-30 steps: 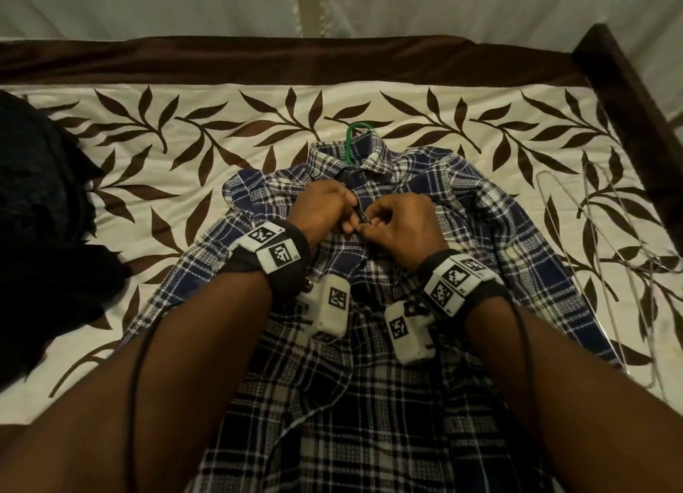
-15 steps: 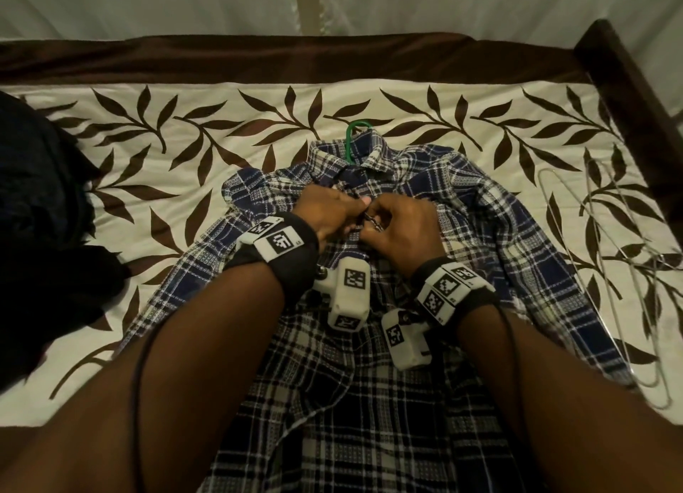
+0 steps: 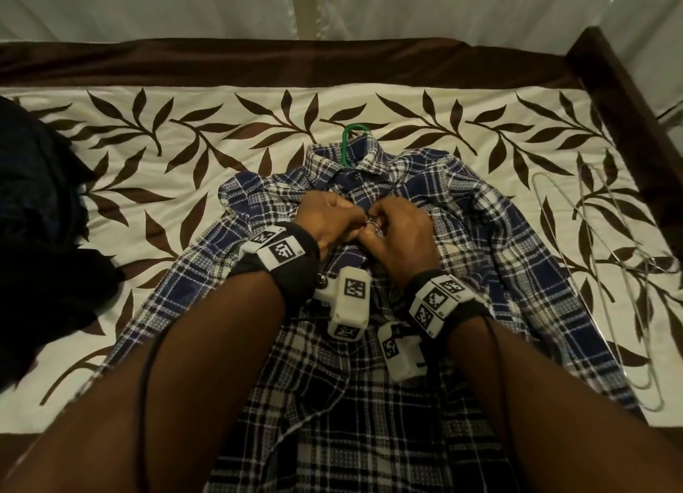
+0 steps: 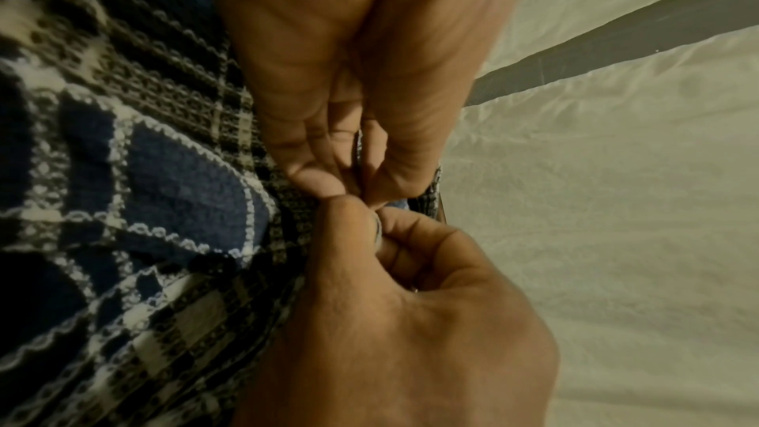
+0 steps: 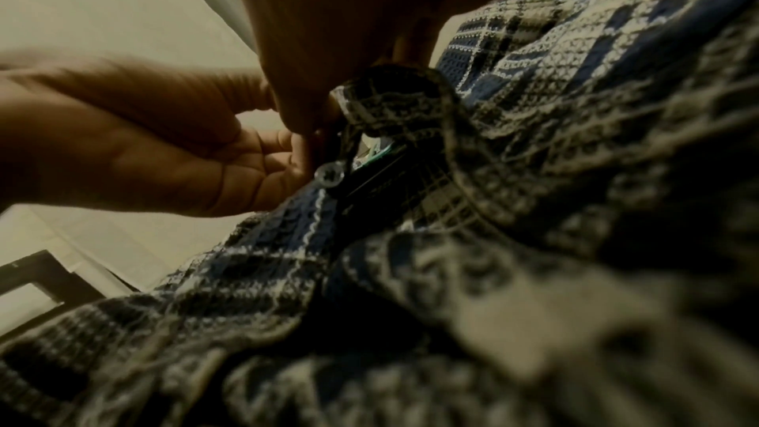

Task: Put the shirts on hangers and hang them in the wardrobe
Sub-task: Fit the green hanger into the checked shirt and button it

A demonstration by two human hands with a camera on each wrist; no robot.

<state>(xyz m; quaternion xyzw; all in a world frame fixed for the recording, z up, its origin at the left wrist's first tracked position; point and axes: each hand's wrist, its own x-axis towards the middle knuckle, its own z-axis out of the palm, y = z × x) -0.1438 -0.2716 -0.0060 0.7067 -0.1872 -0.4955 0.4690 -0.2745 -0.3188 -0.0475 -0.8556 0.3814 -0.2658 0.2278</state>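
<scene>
A plaid shirt (image 3: 462, 234) on a green hanger (image 3: 346, 141) was spread across the bed (image 3: 184, 123). Its front edges were pinched together below the collar by the left hand (image 3: 329, 219) and right hand (image 3: 401, 234). Wire hangers (image 3: 606, 271) lay near the bed's right edge.

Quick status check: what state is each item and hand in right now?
Plaid shirt: flat on bed, front partly open.
Green hanger: inside shirt, hook out at collar.
Wire hangers: unused, lying right of the shirt.
Left hand: pinches placket.
Right hand: pinches placket.

Plaid shirt (image 3: 462, 234) of woven textured cloth; green hanger (image 3: 347, 141) smooth; wire hangers (image 3: 610, 271) shiny metal.
</scene>
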